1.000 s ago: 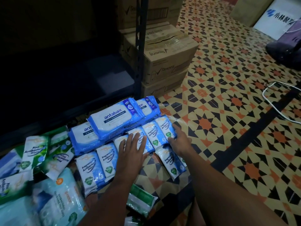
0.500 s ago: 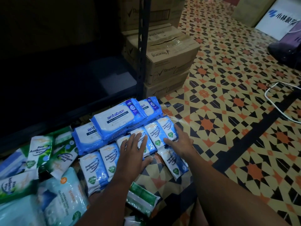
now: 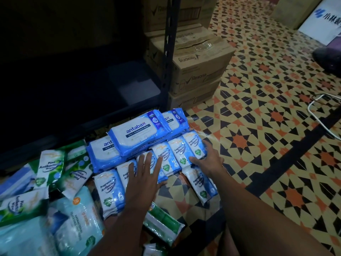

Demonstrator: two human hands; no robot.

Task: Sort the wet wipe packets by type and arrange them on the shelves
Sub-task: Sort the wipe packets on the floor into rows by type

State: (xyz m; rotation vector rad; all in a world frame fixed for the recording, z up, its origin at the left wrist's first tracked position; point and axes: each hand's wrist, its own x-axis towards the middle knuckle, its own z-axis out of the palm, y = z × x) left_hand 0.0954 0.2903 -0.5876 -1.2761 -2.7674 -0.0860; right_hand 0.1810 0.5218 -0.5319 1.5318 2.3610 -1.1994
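Head view, both hands flat, left hand [image 3: 143, 174] and right hand [image 3: 207, 159] pressing blue wipe packets [image 3: 166, 159] on floor.

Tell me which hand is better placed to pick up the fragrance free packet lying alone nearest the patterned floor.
Probably the right hand. It sits at the row's right end, directly above that lone packet. The left hand lies flat on the middle packets, further away.

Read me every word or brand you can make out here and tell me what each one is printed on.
"antabax 3-in-1 Antibacterial Wipes": top large blue packet.
"Fragrance Free Antibacterial Wipes": small blue packets.
"Pine Antibacterial Wipes": green packets.
"Rexona": cardboard boxes.
White sign: characters cut off, not readable.
Pale teal packet: print too blurred.
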